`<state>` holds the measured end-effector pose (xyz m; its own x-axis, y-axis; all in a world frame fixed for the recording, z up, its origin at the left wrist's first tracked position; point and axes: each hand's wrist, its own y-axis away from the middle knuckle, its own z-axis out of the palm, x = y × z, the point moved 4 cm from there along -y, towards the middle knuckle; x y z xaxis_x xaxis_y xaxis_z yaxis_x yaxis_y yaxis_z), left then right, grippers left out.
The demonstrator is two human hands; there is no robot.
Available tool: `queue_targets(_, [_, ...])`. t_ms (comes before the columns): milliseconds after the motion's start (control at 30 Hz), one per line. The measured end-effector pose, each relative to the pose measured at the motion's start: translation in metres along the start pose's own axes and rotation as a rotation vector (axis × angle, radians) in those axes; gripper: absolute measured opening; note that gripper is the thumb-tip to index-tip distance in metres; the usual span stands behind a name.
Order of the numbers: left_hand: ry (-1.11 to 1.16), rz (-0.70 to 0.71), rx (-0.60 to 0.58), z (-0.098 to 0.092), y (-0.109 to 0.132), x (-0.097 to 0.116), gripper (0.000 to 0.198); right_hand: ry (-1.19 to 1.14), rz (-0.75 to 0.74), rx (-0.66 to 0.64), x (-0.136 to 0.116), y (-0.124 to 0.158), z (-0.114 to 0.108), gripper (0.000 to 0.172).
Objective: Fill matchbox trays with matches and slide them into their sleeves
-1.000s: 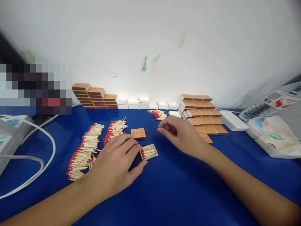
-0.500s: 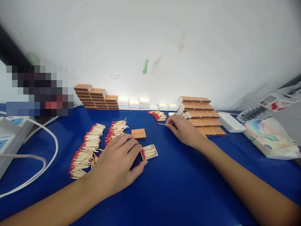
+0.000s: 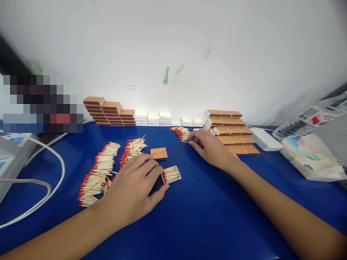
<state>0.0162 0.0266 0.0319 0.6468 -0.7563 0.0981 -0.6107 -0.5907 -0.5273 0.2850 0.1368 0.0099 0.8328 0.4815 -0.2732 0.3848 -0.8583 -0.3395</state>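
My left hand rests at the left end of a white matchbox tray, fingertips and thumb on it. Red-tipped matches lie inside that tray. Just behind it is an orange matchbox sleeve. My right hand is closed in a pinch on a single match, beside a small pile of matches. Left of my left hand are a long row of matches and a shorter heap, both partly covered by the hand.
Stacked orange matchboxes stand at the left and right along the wall, with white trays between. At right lie a white box, a tissue pack and a plastic bottle. A power strip and white cables occupy the left.
My right hand has shifted slightly toward the small match pile, still pinching the match. My left hand stays at the tray. The whole view has moved a little.
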Motion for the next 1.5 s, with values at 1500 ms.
queue_targets(1500, [0.006, 0.025, -0.007, 0.000, -0.001, -0.001, 0.020, 0.060, -0.069, 0.017, -0.027, 0.006, -0.005, 0.021])
